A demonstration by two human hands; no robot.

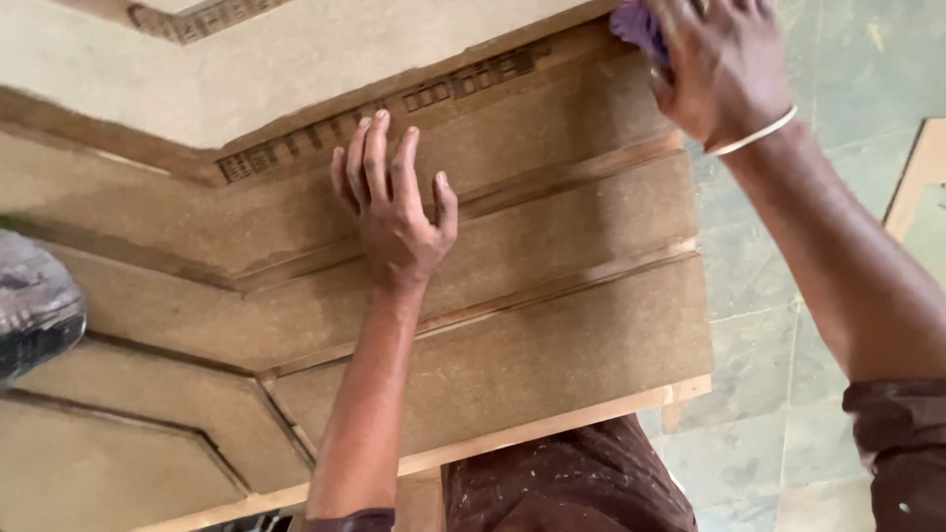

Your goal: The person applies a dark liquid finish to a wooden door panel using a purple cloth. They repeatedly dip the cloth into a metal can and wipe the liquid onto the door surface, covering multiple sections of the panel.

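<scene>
carved fibreboard door panel (552, 325), brown, grooved, lying flat above a tiled floor (847, 59). head view: left hand (394, 212) pressed flat on panel, fingers spread open. right hand (714, 69) at panel's far edge, fingers closed round a purple pad (636, 25); white bangle (759, 133) at wrist.

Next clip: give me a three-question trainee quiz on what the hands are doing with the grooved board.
1. True or false: the left hand lies flat, fingers spread, on the grooved board.
2. What colour is the piece under the right hand? A) purple B) green C) orange
3. Fill in: the right wrist wears a thin ___.

Key: 1 true; 2 A, the purple piece; 3 bangle.
</scene>
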